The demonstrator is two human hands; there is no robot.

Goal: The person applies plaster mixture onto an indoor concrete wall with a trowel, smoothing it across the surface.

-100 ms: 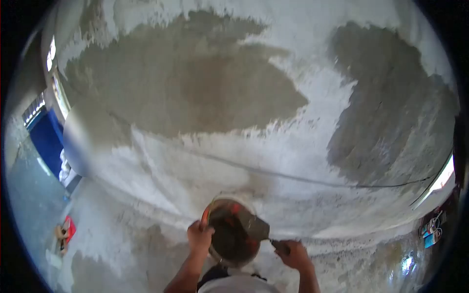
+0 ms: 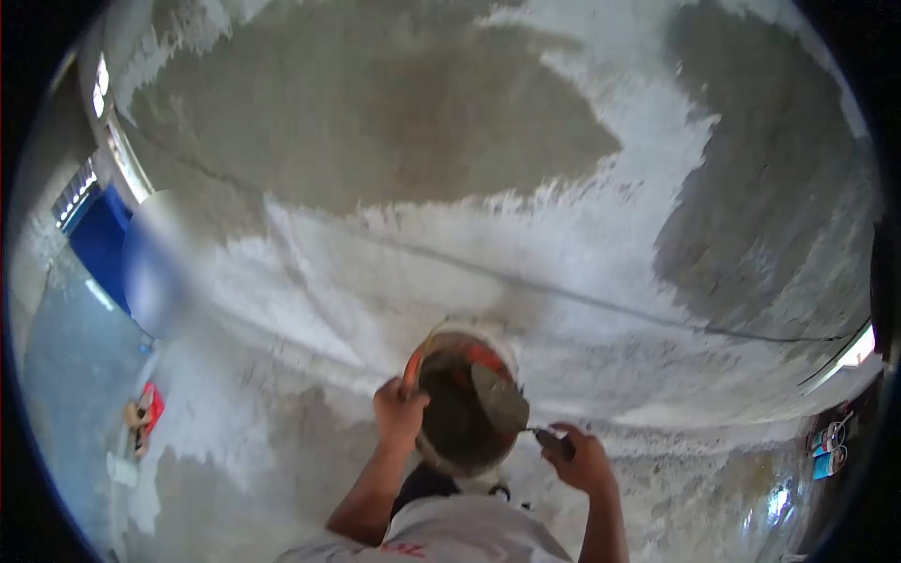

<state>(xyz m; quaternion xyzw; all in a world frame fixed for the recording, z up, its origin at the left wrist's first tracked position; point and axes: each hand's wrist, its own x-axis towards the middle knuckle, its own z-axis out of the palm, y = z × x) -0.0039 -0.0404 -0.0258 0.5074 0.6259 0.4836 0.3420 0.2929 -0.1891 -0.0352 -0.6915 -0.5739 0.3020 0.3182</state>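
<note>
My left hand [image 2: 399,413] is closed round the left rim of a round bucket [image 2: 511,361] with an orange-red inner wall. Dark wet mortar [image 2: 455,418] lies in the bucket. My right hand [image 2: 577,455] grips the dark handle of a trowel [image 2: 500,399]. The trowel's blade, coated in grey mortar, is over the right part of the bucket opening. How deep its tip reaches is unclear.
A wall [image 2: 375,122] with dark damp patches curves ahead, a cable [image 2: 601,302] running across it. At the left are a blue door [image 2: 101,244] and a red item [image 2: 155,405]. Blue-labelled containers [image 2: 828,452] stand at the far right.
The wall has shifted up in view. The bucket and both hands appear higher and slightly right, and more of the white shirt shows. The trowel blade is angled more steeply over the bucket.
</note>
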